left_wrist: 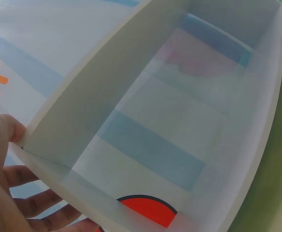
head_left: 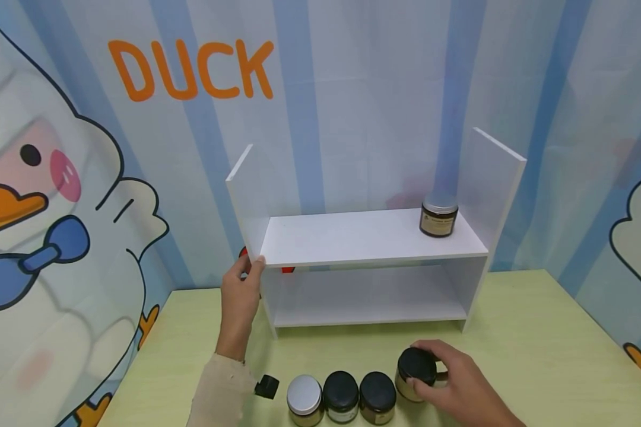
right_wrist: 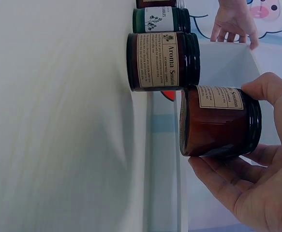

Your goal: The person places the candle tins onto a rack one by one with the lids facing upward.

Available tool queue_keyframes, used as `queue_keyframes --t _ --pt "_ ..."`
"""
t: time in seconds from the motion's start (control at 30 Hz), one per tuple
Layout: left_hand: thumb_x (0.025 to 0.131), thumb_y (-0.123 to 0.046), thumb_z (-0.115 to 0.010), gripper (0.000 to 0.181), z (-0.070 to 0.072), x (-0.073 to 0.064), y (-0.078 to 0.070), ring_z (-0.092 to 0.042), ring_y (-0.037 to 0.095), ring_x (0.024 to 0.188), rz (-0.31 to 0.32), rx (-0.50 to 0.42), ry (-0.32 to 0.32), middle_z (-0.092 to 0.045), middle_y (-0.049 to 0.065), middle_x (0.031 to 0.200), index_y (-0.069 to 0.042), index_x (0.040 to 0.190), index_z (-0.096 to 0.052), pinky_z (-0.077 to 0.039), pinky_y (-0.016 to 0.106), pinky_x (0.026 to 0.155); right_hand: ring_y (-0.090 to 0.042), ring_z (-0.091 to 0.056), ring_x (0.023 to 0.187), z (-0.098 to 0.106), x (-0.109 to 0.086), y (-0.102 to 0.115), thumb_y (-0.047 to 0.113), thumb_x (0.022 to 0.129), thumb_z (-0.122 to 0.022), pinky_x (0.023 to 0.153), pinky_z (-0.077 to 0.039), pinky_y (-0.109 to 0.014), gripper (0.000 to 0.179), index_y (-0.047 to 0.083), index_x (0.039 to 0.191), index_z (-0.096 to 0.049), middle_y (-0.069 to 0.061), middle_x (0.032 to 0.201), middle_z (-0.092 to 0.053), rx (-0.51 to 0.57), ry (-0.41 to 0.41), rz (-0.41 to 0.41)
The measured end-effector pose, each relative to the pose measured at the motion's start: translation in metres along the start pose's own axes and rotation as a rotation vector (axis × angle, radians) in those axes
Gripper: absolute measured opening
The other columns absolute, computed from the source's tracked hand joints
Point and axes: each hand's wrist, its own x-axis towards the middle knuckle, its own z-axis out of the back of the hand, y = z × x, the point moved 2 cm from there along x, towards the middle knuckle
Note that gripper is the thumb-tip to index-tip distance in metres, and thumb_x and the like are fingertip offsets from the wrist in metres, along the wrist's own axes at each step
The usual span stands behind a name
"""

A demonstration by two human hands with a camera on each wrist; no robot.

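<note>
My left hand (head_left: pixel 241 299) grips the left side panel of a white two-tier shelf (head_left: pixel 342 237). In the left wrist view the thumb lies at the panel's front edge and the fingers (left_wrist: pixel 39 205) on its outer side. With thumb and fingers, my right hand (head_left: pixel 456 379) holds an amber scented candle jar (right_wrist: pixel 215 128) with a black lid, in front of the shelf. Left of it stand a black-lidded amber candle jar (right_wrist: pixel 162 63), a black-lidded green candle jar (right_wrist: pixel 155 19) and a silver-lidded candle jar (head_left: pixel 304 397).
Another silver-lidded candle jar (head_left: pixel 438 218) stands at the right end of the upper board. The shelf stands on a pale wooden table (head_left: pixel 534 332), before a striped curtain (head_left: pixel 352 107) with duck pictures. A small black block (head_left: pixel 267 386) shows by the left sleeve.
</note>
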Motion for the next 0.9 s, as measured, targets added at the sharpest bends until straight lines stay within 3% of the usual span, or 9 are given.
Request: queue_keyframes --t 0.23,0.53,0.9 --pt "0.102 -0.052 -0.052 0.050 0.000 0.000 0.000 -0.050 0.025 0.097 0.005 -0.003 0.006 -0.056 0.011 0.112 -0.017 0.136 -0.060 -0.045 0.037 0.076 -0.025 -0.064 0.110 0.004 0.002 0.005 0.031 0.084 -0.083 0.070 -0.056 -0.027 0.051 0.013 0.128 -0.064 -0.008 0.128 -0.064 0.025 -0.020 -0.030" --pt "0.101 -0.052 -0.053 0.050 0.000 0.000 -0.001 -0.050 0.024 0.096 0.001 -0.005 0.001 -0.056 0.010 0.110 -0.016 0.135 -0.060 -0.045 0.038 0.076 -0.023 -0.064 0.108 0.009 0.003 0.012 0.036 0.086 -0.082 0.071 -0.056 -0.024 0.050 0.015 0.127 -0.064 -0.003 0.121 -0.065 0.001 -0.059 0.014" --pt "0.101 -0.052 -0.053 0.049 0.000 0.000 0.000 -0.051 0.024 0.096 -0.005 -0.009 0.005 -0.056 0.010 0.111 -0.017 0.135 -0.061 -0.046 0.038 0.076 -0.021 -0.067 0.102 0.016 0.005 0.020 0.031 0.086 -0.082 0.071 -0.056 -0.022 0.045 0.013 0.124 -0.066 -0.005 0.117 -0.067 -0.020 -0.103 0.057"
